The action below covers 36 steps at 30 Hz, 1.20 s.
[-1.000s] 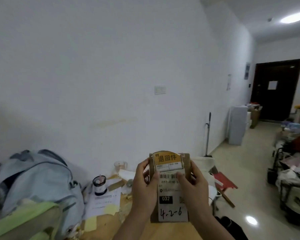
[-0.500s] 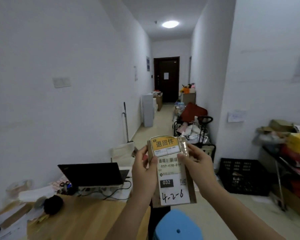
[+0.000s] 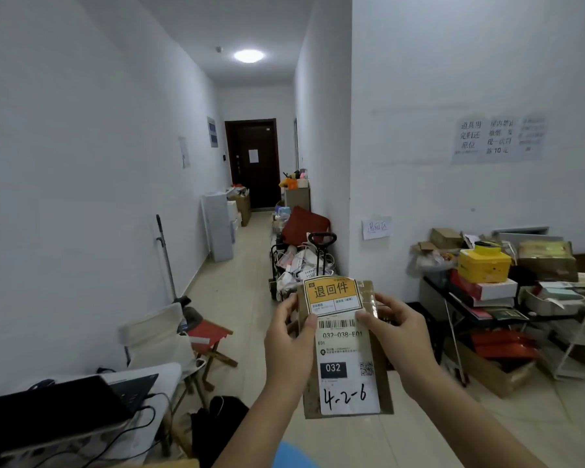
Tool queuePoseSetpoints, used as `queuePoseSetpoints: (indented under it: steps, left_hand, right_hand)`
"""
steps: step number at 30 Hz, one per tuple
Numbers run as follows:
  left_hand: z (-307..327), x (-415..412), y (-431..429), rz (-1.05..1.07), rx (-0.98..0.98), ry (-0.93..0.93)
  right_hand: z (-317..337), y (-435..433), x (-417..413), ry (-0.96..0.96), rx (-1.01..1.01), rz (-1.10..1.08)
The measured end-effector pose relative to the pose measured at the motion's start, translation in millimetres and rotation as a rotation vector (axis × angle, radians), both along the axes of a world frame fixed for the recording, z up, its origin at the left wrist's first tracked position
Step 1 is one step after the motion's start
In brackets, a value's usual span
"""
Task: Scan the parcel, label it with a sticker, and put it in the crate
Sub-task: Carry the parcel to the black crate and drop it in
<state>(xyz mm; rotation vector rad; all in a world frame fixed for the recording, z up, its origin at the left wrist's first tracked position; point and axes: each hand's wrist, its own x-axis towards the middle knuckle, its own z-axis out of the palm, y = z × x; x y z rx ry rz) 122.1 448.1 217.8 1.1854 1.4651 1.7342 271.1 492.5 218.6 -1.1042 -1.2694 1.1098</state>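
I hold a flat brown parcel (image 3: 382, 366) upright in front of me with both hands. It carries a white shipping label with a barcode, "032" and handwritten "4-2-6", and a yellow sticker (image 3: 330, 294) at its top. My left hand (image 3: 289, 346) grips the parcel's left edge, thumb on the label. My right hand (image 3: 397, 339) grips the right edge, thumb beside the barcode. A black crate (image 3: 431, 327) stands on the floor by the right wall, mostly hidden behind my right hand.
A laptop (image 3: 61, 410) sits on a white table at lower left, with a folding chair (image 3: 156, 336) and red stool (image 3: 213, 339) behind. Shelves stacked with boxes (image 3: 507, 282) line the right wall. A loaded trolley (image 3: 301, 261) stands in the corridor.
My view has swung right from the desk and wall to the corridor and the right-hand shelves. Both hands have kept their hold on the parcel.
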Motion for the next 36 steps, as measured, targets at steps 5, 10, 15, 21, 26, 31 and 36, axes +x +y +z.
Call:
queuePoseSetpoints:
  steps: [5,10,15,21,26,31,36]
  left_hand:
    - [3,49,58,0.002,-0.005,0.007]
    - [3,103,116,-0.031,0.011,0.02]
    - [1,147,160,-0.1,0.028,-0.008]
    - [-8,171,211,-0.131,-0.003,0.026]
    - [-19,173,274,-0.13,-0.003,0.029]
    - [-33,156,359,-0.149,-0.017,0.001]
    - [-29,132,458,-0.138,0.001,-0.014]
  right_hand:
    - [4,54,50,0.036,0.016,0.02]
    - [8,103,105,0.05,0.039,-0.006]
    - [-2,140,152,0.036,0.038,-0.054]
    - [-14,191,177,0.04,0.007,-0.112]
    - [-23,248,176,0.04,-0.017,-0.132]
    - [-28,324,157,0.028,-0.034,-0.175]
    - [-18,411,128,0.02,-0.022,-0.199]
